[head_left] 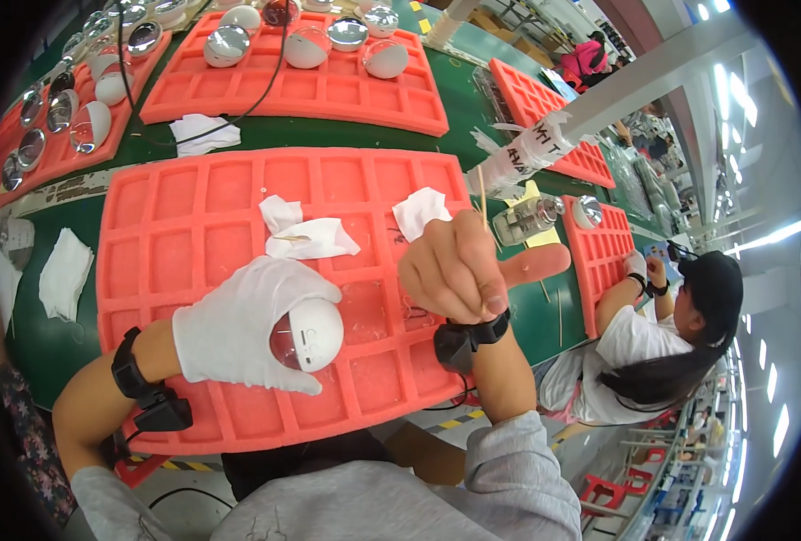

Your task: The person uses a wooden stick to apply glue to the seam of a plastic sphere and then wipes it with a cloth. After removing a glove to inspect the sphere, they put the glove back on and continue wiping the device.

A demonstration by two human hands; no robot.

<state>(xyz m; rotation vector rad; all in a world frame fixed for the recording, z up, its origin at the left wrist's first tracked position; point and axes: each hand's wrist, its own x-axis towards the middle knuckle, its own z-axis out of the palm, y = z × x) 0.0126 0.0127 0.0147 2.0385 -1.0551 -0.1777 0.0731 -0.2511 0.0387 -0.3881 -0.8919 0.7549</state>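
- I see my left hand (242,329), gloved in white, at lower centre-left of the frame, its fingers and thumb spread to the width of the ball (317,335) and closed around its side.
- The ball sits near the centre, over the big tray (157,239); its white face, with small dark slots, points right, and a clear, reddish part shows by the palm.
- My right hand (459,270), bare, is just right of centre: fingers curled into a fist, thumb stretched out to the right. A thin stick (482,194) rises from it; I cannot tell exactly which fingers pinch it.
- Hand and ball are apart on that side, and the stick points to the top of the frame, away from the ball.
- On the tray, above the hands, lie crumpled wipes (319,238).
- A jar (528,221) lies or tilts right of the right hand, by yellow paper (544,237).
- More balls stand in the rear tray (346,101), upper centre-left.
- A co-worker (630,352) sits at the right of the frame, hands at a small tray (594,243).
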